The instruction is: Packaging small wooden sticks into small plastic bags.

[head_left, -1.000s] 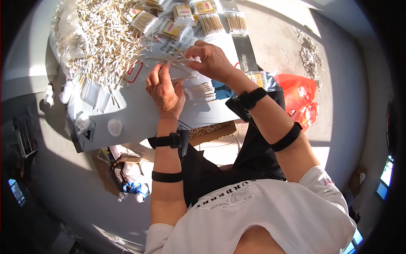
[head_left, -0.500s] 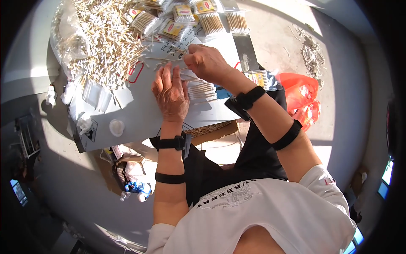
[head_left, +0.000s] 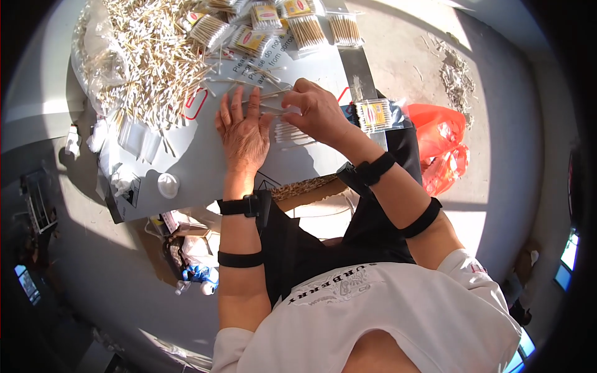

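Note:
My left hand (head_left: 244, 135) lies palm down on the grey tabletop, its fingers stretched forward and slightly apart. My right hand (head_left: 318, 117) is curled beside it, thumb and fingertips closing on the end of a cotton swab (head_left: 273, 94); part of the grip is hidden. Between and just below the hands lies a neat row of cotton swabs (head_left: 291, 134), partly covered by the right hand. A few loose swabs (head_left: 261, 73) are scattered ahead of the fingers. To the far left is a large heap of loose cotton swabs (head_left: 152, 59) in a clear plastic bag.
Filled swab packets (head_left: 309, 32) pile up at the far edge; another packet (head_left: 373, 116) lies right of my right hand. Clear empty bags (head_left: 142, 142) and a small round white container (head_left: 168, 185) sit at left. A red plastic bag (head_left: 438, 133) hangs or stands at right.
My left hand has shifted a little left. My right hand has moved right and slightly nearer, widening the gap between the hands and uncovering more of the loose swabs.

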The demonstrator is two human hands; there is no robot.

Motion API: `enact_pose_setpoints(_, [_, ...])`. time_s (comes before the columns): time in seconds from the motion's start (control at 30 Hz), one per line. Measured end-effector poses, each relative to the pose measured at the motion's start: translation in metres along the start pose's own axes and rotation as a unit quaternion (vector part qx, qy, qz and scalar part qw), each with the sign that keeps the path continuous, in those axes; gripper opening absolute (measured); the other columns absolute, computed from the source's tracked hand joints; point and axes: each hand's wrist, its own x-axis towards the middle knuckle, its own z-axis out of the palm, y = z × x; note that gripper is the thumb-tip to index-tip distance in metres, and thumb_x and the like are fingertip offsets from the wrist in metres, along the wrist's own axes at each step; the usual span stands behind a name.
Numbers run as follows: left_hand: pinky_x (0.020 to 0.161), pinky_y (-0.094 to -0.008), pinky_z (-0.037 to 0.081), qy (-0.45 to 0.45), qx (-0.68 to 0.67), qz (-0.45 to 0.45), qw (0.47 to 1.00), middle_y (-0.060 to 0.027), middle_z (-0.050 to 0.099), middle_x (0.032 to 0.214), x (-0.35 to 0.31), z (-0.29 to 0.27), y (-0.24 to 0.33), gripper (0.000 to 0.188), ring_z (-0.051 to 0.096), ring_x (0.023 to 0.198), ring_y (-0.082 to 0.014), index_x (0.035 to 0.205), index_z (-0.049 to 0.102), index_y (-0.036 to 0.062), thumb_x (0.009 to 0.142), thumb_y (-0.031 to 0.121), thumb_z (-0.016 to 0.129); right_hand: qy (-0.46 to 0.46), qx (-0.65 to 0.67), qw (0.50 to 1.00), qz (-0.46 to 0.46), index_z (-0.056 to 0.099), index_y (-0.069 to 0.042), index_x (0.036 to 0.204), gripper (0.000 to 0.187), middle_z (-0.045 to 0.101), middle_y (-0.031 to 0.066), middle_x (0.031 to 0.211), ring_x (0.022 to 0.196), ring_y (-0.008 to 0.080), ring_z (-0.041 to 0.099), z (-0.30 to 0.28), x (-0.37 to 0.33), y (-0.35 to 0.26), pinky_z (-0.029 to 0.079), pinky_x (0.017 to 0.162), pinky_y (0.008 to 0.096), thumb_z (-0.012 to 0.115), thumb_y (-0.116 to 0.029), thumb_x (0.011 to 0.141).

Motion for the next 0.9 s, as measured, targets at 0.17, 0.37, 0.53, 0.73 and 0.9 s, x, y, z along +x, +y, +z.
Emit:
enact_pose_setpoints(0.17, [0.112,-0.0513,0.018,0.008,-0.011,0.014,1.000,-0.0123,0.033,0.146,-0.007,-0.002,0.010,0.049,0.024,0.137,-0.0368,0.142,0.042,0.0156,0.097,0.036,0.046,0.009,-0.058,0.993,-0.100,0.062,-0.008,0.078,0.012,0.056,0.0077,0.082,0.082,0.0266,0.061,0.009,0.010,0.010,0.050,0.068,0.0381,0.071,-0.013,0.071])
enact_pose_setpoints(0.37, [0.108,-0.0520,0.025,0.063,-0.098,-0.008,0.993,-0.0128,0.039,0.141,-0.005,-0.009,-0.002,0.048,0.031,0.132,-0.0358,0.132,0.050,0.0082,0.088,0.024,0.061,0.056,-0.023,0.998,0.030,0.060,-0.008,0.076,0.013,0.056,0.0078,0.081,0.082,0.0279,0.061,0.002,0.019,0.002,0.049,0.068,0.0398,0.071,-0.014,0.072])
enact_pose_setpoints(0.53, [0.105,-0.0494,0.029,0.070,0.009,0.035,0.997,-0.0097,0.047,0.132,0.021,-0.015,-0.002,0.046,0.035,0.127,-0.0320,0.132,0.050,0.0065,0.089,0.020,0.061,0.075,-0.077,0.993,-0.049,0.060,-0.008,0.076,0.012,0.055,0.0080,0.080,0.080,0.0282,0.061,0.018,0.037,0.012,0.050,0.067,0.0399,0.070,-0.014,0.073])
enact_pose_setpoints(0.73, [0.104,-0.0471,0.028,0.038,-0.002,-0.002,0.999,-0.0073,0.049,0.122,0.005,-0.011,0.002,0.046,0.041,0.117,-0.0297,0.126,0.053,0.0057,0.084,0.018,0.065,-0.014,-0.046,0.996,-0.070,0.061,-0.007,0.078,0.012,0.056,0.0081,0.082,0.083,0.0282,0.061,0.012,0.056,0.011,0.050,0.069,0.0402,0.069,-0.015,0.074])
enact_pose_setpoints(0.9, [0.099,-0.0461,0.034,0.123,-0.052,-0.036,0.990,-0.0072,0.050,0.123,0.020,-0.013,-0.022,0.043,0.042,0.116,-0.0304,0.121,0.057,0.0095,0.079,0.005,0.064,0.100,-0.072,0.992,-0.041,0.063,-0.009,0.080,0.014,0.057,0.0087,0.083,0.088,0.0300,0.060,0.016,0.070,0.015,0.049,0.073,0.0394,0.071,-0.018,0.073])
